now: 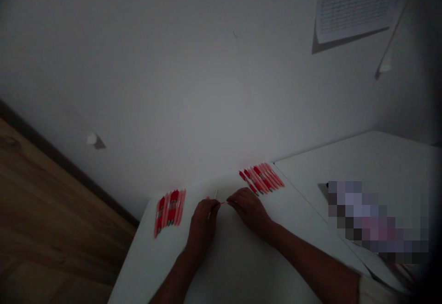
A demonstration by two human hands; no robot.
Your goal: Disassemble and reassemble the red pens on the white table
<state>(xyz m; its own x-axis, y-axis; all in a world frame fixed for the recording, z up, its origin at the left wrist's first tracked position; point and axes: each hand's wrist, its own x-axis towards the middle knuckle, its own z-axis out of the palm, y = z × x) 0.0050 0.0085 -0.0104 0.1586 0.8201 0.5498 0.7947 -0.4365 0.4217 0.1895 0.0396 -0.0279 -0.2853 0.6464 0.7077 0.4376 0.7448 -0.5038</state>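
Note:
My left hand (203,219) and my right hand (249,209) meet over a white table (241,267), fingers curled. Between their fingertips they pinch a thin red pen (221,202), most of it hidden by the fingers. A row of several red and pink pens (169,209) lies to the left of my left hand. Another row of several red and pink pens (262,178) lies just beyond my right hand near the table's far edge. The picture is dim.
A second white table (362,161) adjoins on the right, with a blurred-out object (376,221) on it. A white wall rises behind, with a vent (355,4) at upper right. Wooden floor (41,221) lies to the left.

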